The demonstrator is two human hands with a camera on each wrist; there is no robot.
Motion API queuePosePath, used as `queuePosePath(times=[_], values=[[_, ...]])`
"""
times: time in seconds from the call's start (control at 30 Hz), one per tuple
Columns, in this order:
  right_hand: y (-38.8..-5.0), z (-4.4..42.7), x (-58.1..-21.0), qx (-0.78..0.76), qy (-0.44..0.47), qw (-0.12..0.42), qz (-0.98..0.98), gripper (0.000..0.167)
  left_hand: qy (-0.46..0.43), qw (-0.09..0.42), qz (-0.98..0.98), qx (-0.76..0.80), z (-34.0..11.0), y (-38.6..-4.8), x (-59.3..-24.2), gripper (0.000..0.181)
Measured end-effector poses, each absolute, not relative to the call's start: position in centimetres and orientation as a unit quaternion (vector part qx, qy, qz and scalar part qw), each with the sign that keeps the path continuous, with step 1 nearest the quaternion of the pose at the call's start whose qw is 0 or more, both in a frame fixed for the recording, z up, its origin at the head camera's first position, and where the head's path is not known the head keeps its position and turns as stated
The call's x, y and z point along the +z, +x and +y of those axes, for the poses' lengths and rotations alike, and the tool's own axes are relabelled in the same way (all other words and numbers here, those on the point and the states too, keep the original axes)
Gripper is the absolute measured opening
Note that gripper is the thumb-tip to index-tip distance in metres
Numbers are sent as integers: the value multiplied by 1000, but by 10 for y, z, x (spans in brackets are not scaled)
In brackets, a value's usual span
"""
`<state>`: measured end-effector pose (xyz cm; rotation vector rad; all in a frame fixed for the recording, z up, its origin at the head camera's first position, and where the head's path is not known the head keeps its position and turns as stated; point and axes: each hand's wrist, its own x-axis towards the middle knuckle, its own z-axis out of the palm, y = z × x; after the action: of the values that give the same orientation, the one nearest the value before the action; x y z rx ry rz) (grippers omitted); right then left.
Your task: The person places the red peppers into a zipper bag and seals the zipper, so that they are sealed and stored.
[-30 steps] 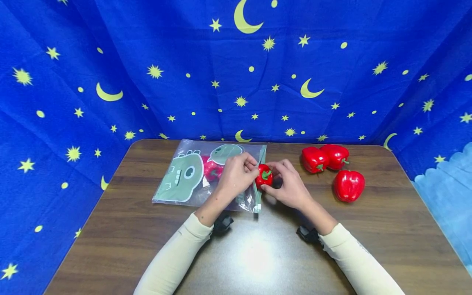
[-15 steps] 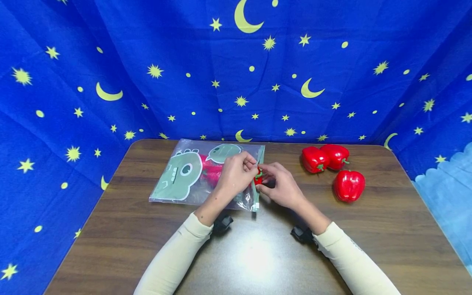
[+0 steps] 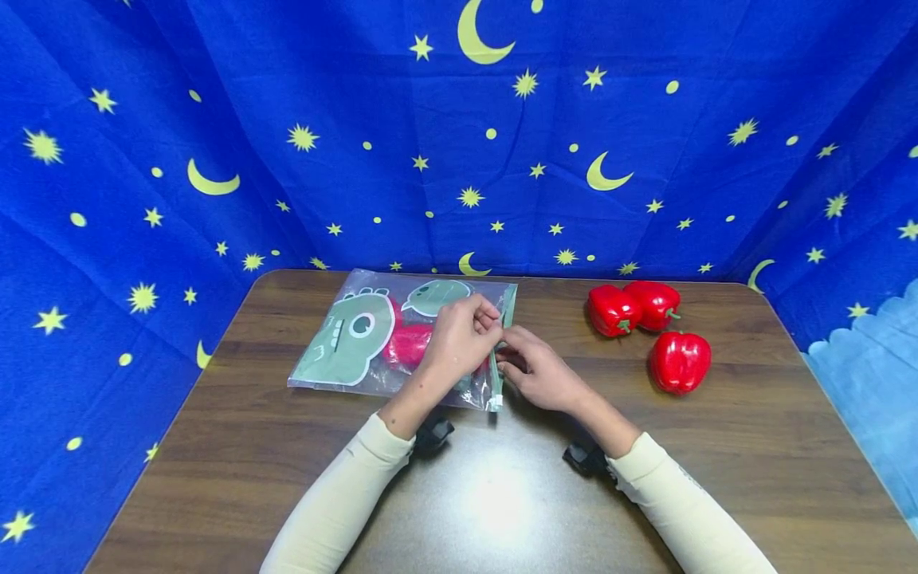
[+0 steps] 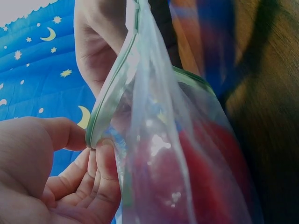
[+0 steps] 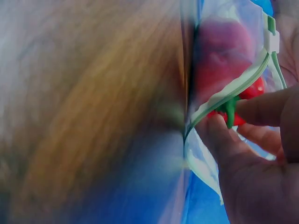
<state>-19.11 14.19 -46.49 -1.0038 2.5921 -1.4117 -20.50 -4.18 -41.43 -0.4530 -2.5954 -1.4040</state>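
Note:
A clear zip bag [image 3: 387, 379] with a green monster print lies on the table, its green-edged mouth to the right. My left hand [image 3: 459, 343] pinches the upper lip of that mouth between thumb and fingers, as the left wrist view shows. Inside the bag a red bell pepper [image 3: 407, 345] shows through the plastic. Another red bell pepper [image 5: 254, 88], with a green stem, sits in the mouth. My right hand [image 5: 257, 163] holds this one at its stem end, the fingertips inside the opening. In the head view the hands hide most of it.
Several more things surround the hands: three red bell peppers [image 3: 680, 363] stand on the right of the wooden table [image 3: 753, 478], two of them touching. A white slider [image 3: 496, 401] sits at the near end of the zip. Blue star-patterned cloth [image 3: 402, 104] hangs behind the table.
My right hand has moved left, taking the bell pepper into the bag's mouth. The pepper inside shows more, and the bag has shifted slightly left. My left hand has stayed put.

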Motion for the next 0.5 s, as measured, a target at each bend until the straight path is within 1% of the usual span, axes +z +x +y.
queuePosePath(times=[0.13,0.23,0.37,0.5], values=[[-192,143,-463,-430,-338,14,837,50,-149,78,-868,-467,-43,-205,-415,9],[-191,146,-460,-434,-327,13,839,48,-148,80,-870,-464,-43,-205,-415,10],[-192,151,-454,-441,-297,-6,847,41,-147,80,-871,-462,-44,-206,-415,10],[-193,158,-445,-423,-281,-40,860,36,-149,77,-867,-469,-43,-207,-415,9]])
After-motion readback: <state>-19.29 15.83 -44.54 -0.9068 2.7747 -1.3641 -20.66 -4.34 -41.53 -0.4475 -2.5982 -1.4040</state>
